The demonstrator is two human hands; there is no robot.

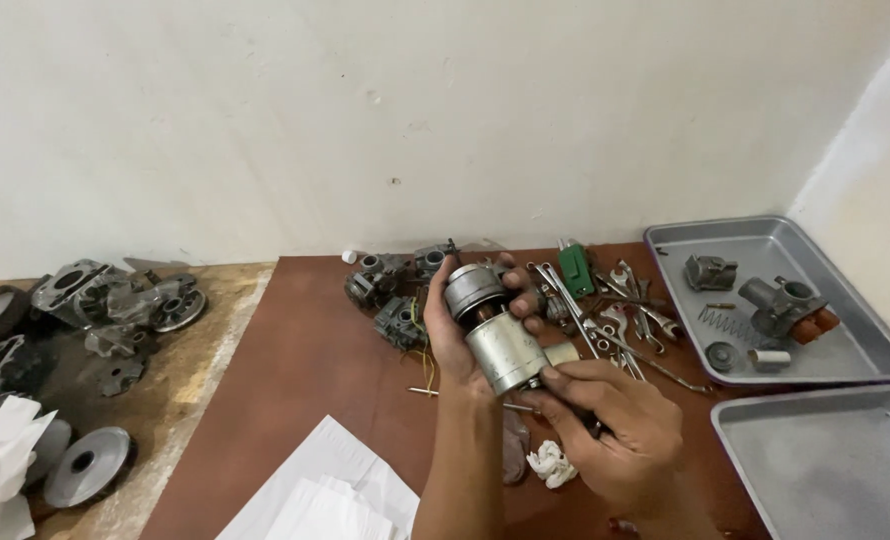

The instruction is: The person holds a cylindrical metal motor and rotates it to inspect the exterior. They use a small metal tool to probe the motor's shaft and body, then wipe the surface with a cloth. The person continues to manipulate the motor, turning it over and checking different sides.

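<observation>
Grey cylindrical motor [493,325] held above brown desk [315,370], clamped in left hand [460,330]; right hand [610,430] pinching lower end. Loose wrenches [605,320] just behind.

Trays [870,365], wrenches [615,325], probably carburettors [390,290], paper [330,495].

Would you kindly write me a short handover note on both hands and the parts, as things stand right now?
Left hand: wrapped around the upper end of a grey cylindrical motor, held above the brown table.
Right hand: fingers pinch the motor's lower end.
Nearby: wrenches and small carburettor-like parts behind the hands; far tray holds a spring and metal pieces; a near tray; a white rag scrap below the hands.
Done: motor lifted, its two sections showing a gap.
Left: the sections are not fully apart.
</observation>
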